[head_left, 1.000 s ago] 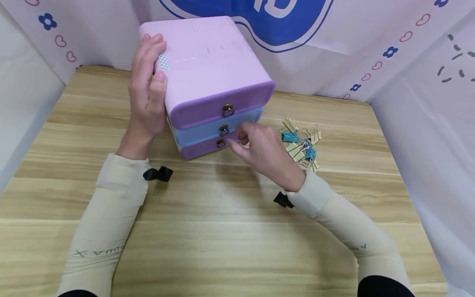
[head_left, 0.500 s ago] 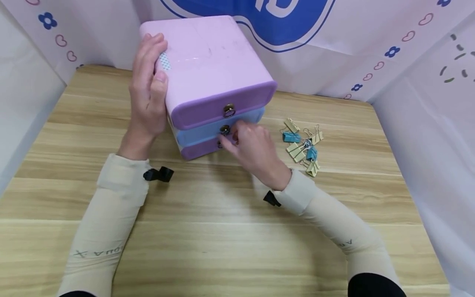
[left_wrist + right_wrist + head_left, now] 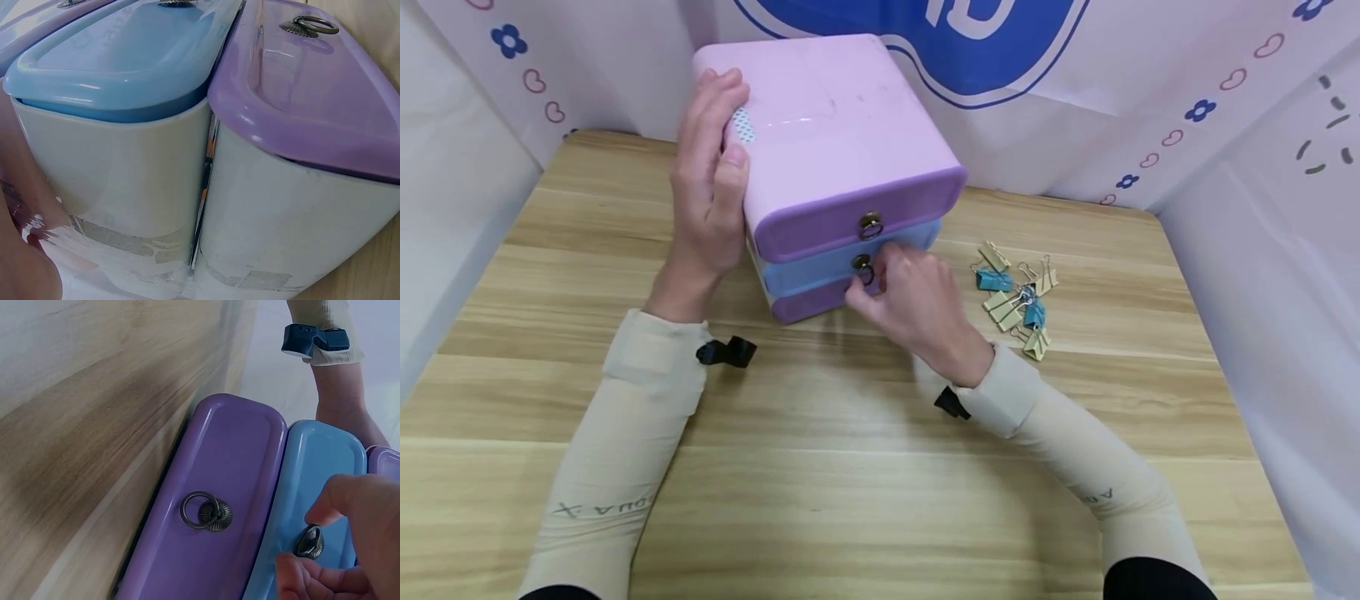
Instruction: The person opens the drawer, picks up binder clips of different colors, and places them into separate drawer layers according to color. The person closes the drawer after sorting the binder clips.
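Note:
A pink cabinet [image 3: 842, 117] holds three stacked drawers, each with a ring pull. The top drawer [image 3: 917, 207] is purple, the middle drawer [image 3: 801, 271] pale blue and the bottom drawer [image 3: 234, 456] purple. My left hand [image 3: 707, 183] rests against the cabinet's left side, fingers extended up to the top edge. At the blue drawer's ring pull [image 3: 309, 541], the thumb and bent fingers of my right hand [image 3: 917, 304] stand on either side, fingertips right at the ring; I cannot tell whether they pinch it. The drawer fronts sit close to their frames.
Right of the cabinet lies a loose pile of gold and blue binder clips [image 3: 1018, 300] on the wooden table [image 3: 850, 483]. White printed sheeting [image 3: 1067, 150] stands behind the cabinet and along the sides. Clear tape is stuck on the cabinet's side.
My right hand has shifted left along the drawer fronts to the blue drawer's ring pull, then stayed there. My left hand keeps its place on the cabinet. The view has shifted slightly.

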{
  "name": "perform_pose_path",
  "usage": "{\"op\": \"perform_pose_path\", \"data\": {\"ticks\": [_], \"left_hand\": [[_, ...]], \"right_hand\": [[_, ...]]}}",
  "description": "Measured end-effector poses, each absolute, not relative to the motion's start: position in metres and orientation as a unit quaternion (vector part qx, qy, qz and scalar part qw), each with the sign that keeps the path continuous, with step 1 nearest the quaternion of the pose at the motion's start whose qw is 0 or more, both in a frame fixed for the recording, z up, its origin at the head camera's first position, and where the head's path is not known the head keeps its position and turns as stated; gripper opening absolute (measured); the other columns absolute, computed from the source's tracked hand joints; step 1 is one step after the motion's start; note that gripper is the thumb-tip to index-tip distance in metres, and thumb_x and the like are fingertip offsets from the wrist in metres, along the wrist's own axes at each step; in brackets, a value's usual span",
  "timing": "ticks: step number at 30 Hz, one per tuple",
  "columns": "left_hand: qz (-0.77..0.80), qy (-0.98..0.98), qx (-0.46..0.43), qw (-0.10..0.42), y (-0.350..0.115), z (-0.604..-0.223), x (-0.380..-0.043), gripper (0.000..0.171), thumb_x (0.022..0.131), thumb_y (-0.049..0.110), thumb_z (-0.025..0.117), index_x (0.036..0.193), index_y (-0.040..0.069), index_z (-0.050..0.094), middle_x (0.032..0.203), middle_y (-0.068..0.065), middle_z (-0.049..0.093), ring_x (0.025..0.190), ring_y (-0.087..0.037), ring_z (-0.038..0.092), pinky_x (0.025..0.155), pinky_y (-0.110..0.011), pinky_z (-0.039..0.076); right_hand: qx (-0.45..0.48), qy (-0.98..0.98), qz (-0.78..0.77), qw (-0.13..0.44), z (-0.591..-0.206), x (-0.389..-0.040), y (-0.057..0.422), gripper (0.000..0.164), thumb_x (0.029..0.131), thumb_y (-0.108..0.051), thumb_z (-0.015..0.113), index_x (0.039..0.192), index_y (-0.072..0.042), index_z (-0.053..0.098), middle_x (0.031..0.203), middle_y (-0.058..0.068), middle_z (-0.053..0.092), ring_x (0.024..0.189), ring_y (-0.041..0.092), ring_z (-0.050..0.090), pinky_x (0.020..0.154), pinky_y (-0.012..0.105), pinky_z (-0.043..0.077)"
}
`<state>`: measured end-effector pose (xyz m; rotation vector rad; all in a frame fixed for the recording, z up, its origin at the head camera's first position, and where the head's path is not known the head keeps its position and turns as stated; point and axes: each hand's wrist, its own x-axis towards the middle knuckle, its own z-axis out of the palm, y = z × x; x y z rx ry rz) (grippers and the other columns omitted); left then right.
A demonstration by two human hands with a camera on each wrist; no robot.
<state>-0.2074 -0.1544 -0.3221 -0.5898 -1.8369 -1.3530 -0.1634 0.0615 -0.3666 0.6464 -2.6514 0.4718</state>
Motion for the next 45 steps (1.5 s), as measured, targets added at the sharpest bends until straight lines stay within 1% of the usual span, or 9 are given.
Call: {"op": "perform_pose_path", "data": {"ticks": [5,11,14,17,24,31,35,39,45], "left_hand": [[-0.523,-0.723,-0.234,0.386,-0.158,-0.330,-0.216,0.060,0.086,0.027,0.034,0.131,-0.007,0.054,0.142,-0.022,0.050,0.144,-0.016,0.034,0.124,-0.030,0.020],[-0.537,-0.724,-0.220,0.372,-0.154,-0.321,-0.205,0.060,0.084,0.025,0.034,0.129,-0.009,0.054,0.141,-0.025,0.049,0.144,-0.019,0.034,0.124,-0.029,0.019],[-0.542,-0.726,-0.215,0.364,-0.153,-0.319,-0.203,0.061,0.083,0.026,0.034,0.129,-0.008,0.054,0.142,-0.024,0.048,0.145,-0.020,0.033,0.124,-0.028,0.018],[-0.540,-0.727,-0.217,0.366,-0.153,-0.318,-0.203,0.061,0.083,0.025,0.034,0.129,-0.009,0.053,0.142,-0.024,0.048,0.145,-0.021,0.033,0.124,-0.028,0.018],[-0.542,-0.727,-0.214,0.363,-0.153,-0.320,-0.203,0.061,0.083,0.026,0.034,0.130,-0.009,0.053,0.142,-0.024,0.048,0.145,-0.020,0.032,0.124,-0.027,0.018],[-0.542,-0.726,-0.213,0.366,-0.153,-0.319,-0.202,0.061,0.084,0.025,0.034,0.130,-0.009,0.053,0.142,-0.024,0.049,0.145,-0.021,0.033,0.124,-0.028,0.018],[-0.548,-0.722,-0.211,0.366,-0.150,-0.320,-0.202,0.061,0.083,0.025,0.035,0.129,-0.010,0.054,0.141,-0.025,0.049,0.144,-0.024,0.034,0.124,-0.028,0.019],[-0.550,-0.719,-0.214,0.366,-0.150,-0.321,-0.202,0.061,0.083,0.024,0.035,0.129,-0.012,0.053,0.140,-0.027,0.049,0.144,-0.029,0.034,0.124,-0.029,0.020],[-0.547,-0.720,-0.216,0.368,-0.152,-0.318,-0.202,0.061,0.084,0.025,0.035,0.129,-0.010,0.054,0.141,-0.025,0.049,0.144,-0.025,0.034,0.124,-0.029,0.019]], "right_hand": [[0.233,-0.940,0.162,0.190,-0.366,-0.162,0.062,0.027,0.082,-0.035,0.062,0.072,-0.010,0.056,0.061,-0.004,0.054,0.048,0.010,0.048,0.042,0.022,0.039],[0.233,-0.939,0.159,0.197,-0.364,-0.160,0.064,0.027,0.081,-0.035,0.062,0.071,-0.011,0.056,0.060,-0.004,0.053,0.047,0.010,0.047,0.041,0.023,0.038],[0.233,-0.939,0.156,0.201,-0.363,-0.158,0.064,0.026,0.080,-0.035,0.062,0.070,-0.012,0.056,0.060,-0.004,0.054,0.048,0.010,0.046,0.041,0.024,0.038],[0.232,-0.938,0.153,0.205,-0.362,-0.157,0.064,0.026,0.080,-0.035,0.062,0.070,-0.013,0.055,0.061,-0.005,0.053,0.049,0.009,0.046,0.042,0.024,0.037],[0.229,-0.940,0.140,0.210,-0.362,-0.147,0.066,0.028,0.080,-0.038,0.064,0.068,-0.015,0.054,0.059,-0.005,0.050,0.048,0.009,0.043,0.040,0.023,0.032],[0.238,-0.938,0.127,0.217,-0.360,-0.138,0.070,0.029,0.080,-0.038,0.063,0.067,-0.014,0.055,0.058,-0.006,0.050,0.048,0.008,0.041,0.039,0.021,0.030],[0.239,-0.941,0.112,0.214,-0.360,-0.130,0.076,0.029,0.081,-0.040,0.063,0.068,-0.014,0.056,0.059,-0.006,0.052,0.047,0.008,0.041,0.038,0.019,0.028],[0.243,-0.941,0.114,0.205,-0.360,-0.121,0.081,0.028,0.080,-0.039,0.063,0.068,-0.015,0.055,0.059,-0.006,0.050,0.046,0.007,0.040,0.037,0.019,0.027],[0.253,-0.939,0.112,0.206,-0.359,-0.114,0.083,0.028,0.081,-0.037,0.064,0.067,-0.015,0.054,0.058,-0.006,0.049,0.046,0.006,0.038,0.037,0.017,0.026]]}}
